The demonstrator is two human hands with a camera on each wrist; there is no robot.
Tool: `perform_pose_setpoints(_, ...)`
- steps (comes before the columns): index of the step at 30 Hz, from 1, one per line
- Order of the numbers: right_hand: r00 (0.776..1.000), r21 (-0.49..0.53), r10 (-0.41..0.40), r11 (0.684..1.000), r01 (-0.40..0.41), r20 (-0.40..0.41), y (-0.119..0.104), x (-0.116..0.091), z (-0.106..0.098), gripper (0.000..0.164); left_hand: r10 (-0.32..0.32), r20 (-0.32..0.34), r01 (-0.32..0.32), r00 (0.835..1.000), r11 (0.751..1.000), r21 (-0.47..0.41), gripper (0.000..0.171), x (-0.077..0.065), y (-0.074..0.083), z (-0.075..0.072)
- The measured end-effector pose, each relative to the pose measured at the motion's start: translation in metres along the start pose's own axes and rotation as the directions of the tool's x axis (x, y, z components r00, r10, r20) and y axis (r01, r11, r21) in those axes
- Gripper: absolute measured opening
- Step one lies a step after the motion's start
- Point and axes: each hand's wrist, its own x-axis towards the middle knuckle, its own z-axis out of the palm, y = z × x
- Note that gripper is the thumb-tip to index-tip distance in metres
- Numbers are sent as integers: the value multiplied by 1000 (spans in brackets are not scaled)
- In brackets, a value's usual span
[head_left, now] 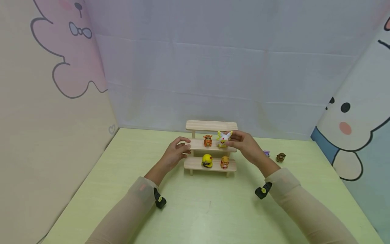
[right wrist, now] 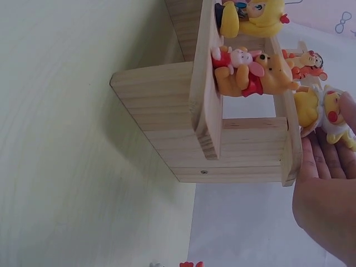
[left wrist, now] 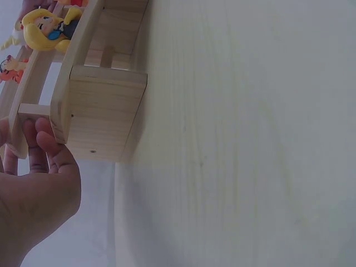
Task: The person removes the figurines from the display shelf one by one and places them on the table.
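Note:
A three-tier wooden display shelf (head_left: 210, 164) stands near the back of the table. At its left side my left hand (head_left: 177, 153) grips the end of the middle tier, thumb and fingers around the board (left wrist: 15, 136). My right hand (head_left: 246, 145) holds a white-and-yellow figurine (head_left: 224, 136) between thumb and fingers at the right end of that tier. Beside it stands an orange tiger figurine (head_left: 208, 140). On the bottom tier sit a yellow-haired figurine (head_left: 207, 160) and a yellow bear figurine (right wrist: 272, 75) in red with a small pink piglet.
To the right of the shelf, a brown figurine (head_left: 281, 157) and a purple one (head_left: 266, 153) are on the pale table (head_left: 195, 210), the purple one partly hidden by my right forearm. A white cloth wall (head_left: 189, 74) rises behind the shelf.

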Motion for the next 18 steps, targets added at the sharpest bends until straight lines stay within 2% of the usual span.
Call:
perform_pose_setpoints(5, 1000, 21, -16, 1000, 15, 9, 0, -2, -4, 41, 1, 3, -1, 1000, 1000, 0, 21, 0, 0, 0)
perform_pose_setpoints(13, 1000, -5, 0, 1000, 0, 11, 4, -10, -17, 46, 0, 0, 0, 1000, 1000, 4, 22, 1, 0, 0)
perform_pose_setpoints(18, 1000, 33, -1, 999, 1, 15, 5, -16, -25, 48, 2, 1, -2, 1000, 1000, 3, 21, 0, 1, 1)
